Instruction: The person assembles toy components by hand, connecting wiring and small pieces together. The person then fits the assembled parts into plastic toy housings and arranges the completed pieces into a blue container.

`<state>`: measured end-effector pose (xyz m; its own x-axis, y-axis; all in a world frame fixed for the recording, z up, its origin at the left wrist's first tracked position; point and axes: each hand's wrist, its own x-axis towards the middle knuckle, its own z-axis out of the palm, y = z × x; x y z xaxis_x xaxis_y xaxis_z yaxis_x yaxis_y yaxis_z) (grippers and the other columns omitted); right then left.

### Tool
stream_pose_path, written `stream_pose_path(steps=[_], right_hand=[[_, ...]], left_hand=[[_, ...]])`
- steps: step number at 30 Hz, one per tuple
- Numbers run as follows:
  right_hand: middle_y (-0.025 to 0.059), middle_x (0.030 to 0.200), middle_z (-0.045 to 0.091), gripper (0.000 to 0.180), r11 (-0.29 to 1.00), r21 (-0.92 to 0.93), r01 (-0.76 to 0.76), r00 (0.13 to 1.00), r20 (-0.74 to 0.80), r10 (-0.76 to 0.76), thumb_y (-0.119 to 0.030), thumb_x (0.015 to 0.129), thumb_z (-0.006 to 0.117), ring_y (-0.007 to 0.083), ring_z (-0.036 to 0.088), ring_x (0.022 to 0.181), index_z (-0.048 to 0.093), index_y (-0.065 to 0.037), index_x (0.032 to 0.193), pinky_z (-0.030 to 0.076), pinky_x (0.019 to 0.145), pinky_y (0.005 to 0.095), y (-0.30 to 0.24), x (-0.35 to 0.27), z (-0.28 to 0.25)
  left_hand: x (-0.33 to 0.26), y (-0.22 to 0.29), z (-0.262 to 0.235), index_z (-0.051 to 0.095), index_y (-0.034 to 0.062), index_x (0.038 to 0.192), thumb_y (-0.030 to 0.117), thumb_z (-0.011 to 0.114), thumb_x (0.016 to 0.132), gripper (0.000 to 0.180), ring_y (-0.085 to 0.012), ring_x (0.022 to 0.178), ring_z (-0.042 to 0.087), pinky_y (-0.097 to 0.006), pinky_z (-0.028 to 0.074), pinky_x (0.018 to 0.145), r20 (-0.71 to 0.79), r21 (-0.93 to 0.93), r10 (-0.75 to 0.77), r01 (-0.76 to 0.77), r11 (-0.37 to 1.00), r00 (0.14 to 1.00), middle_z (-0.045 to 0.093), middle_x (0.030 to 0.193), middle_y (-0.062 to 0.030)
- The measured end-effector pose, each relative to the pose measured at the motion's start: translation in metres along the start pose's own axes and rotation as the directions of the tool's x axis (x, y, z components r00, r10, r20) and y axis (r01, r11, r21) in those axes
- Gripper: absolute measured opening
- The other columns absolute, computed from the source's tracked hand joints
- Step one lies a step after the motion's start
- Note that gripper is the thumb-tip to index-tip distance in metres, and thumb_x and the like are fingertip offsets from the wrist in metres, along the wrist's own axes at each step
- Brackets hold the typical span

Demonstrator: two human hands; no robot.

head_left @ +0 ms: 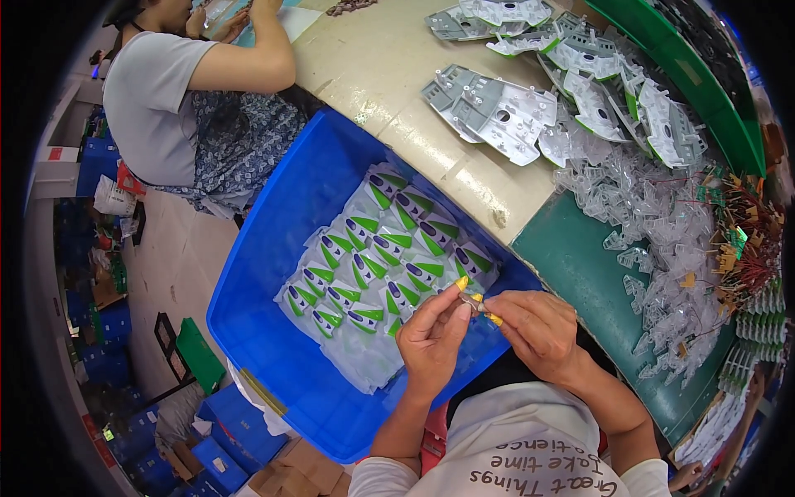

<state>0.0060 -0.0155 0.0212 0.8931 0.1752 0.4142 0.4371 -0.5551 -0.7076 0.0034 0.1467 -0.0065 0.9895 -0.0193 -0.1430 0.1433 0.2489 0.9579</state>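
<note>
My left hand [431, 335] and my right hand [542, 331] meet over the near right part of a blue bin [257, 257]. Pinched between their fingertips is a small brownish-grey piece [474, 304], too small to name. Yellow covers wrap some of my fingertips. Below, inside the bin, several white housings [364, 269] with green and purple marks lie in rows among translucent plastic wrapping [352, 352].
On the cream table [373, 79] lie grey, white and green shell halves [493, 112]. Transparent plastic parts [662, 257] heap over the green mat [571, 240], beside red-wired pieces [749, 236]. A co-worker [161, 91] sits at far left; blue crates [240, 422] stand on the floor.
</note>
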Motion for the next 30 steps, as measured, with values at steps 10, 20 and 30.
stream_pose_path(steps=[10, 20, 30], right_hand=[[0.0112, 0.090, 0.065, 0.025, 0.982, -0.091, 0.168, 0.986, 0.024, -0.167, -0.003, 0.069, 0.065, 0.0234, 0.065, 0.075, 0.064, 0.001, 0.094, 0.053, 0.064, 0.0314, 0.007, 0.001, -0.003], [0.0122, 0.091, 0.066, 0.029, 0.966, -0.160, 0.203, 0.979, 0.004, -0.205, 0.001, 0.069, 0.066, 0.0242, 0.066, 0.078, 0.065, 0.000, 0.098, 0.053, 0.063, 0.0327, 0.005, 0.004, -0.008], [0.0107, 0.090, 0.066, 0.032, 0.999, -0.012, 0.049, 0.998, -0.038, -0.050, 0.006, 0.066, 0.069, 0.0245, 0.066, 0.074, 0.065, -0.002, 0.096, 0.052, 0.062, 0.0320, 0.007, 0.000, -0.006]], left_hand=[[0.005, 0.007, -0.002, 0.059, -0.0044, 0.116, -0.006, 0.060, 0.085, 0.031, -0.0143, 0.087, 0.063, -0.026, 0.052, 0.079, 0.052, -0.055, -0.105, 0.108, 0.993, 0.993, 0.064, 0.100, -0.0120], [0.010, 0.005, 0.001, 0.060, -0.0041, 0.115, -0.005, 0.061, 0.085, 0.030, -0.0156, 0.087, 0.063, -0.028, 0.053, 0.078, 0.092, -0.113, -0.079, 0.089, 0.990, 0.993, 0.064, 0.098, -0.0118], [0.009, -0.001, 0.005, 0.060, -0.0032, 0.115, -0.008, 0.058, 0.085, 0.031, -0.0160, 0.088, 0.063, -0.029, 0.053, 0.081, 0.097, -0.051, 0.000, 0.005, 0.999, 0.995, 0.063, 0.099, -0.0119]])
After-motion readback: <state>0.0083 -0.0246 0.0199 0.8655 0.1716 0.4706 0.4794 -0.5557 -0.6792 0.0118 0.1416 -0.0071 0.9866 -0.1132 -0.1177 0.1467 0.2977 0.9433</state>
